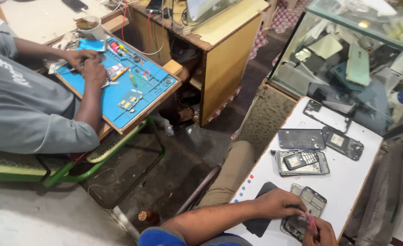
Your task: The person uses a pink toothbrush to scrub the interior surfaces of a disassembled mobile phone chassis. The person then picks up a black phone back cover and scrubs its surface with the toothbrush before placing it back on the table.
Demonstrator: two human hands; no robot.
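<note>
Phone frame [307, 205] | left hand [278, 203] pressing, right hand [320, 231] gripping pink tool [311, 221] | white table [347, 182] (cluttered workshop)

My white table [342, 182] carries an opened phone frame [305, 210] at the near edge, with a dark flat pad [261, 222] just left of it. Mid-table lies a silver phone chassis [301, 168] with a small keypad phone [301, 160] on top. Behind them: a dark back cover [301, 139], a phone board shell [343, 143], an empty black bezel [326, 115].
</note>
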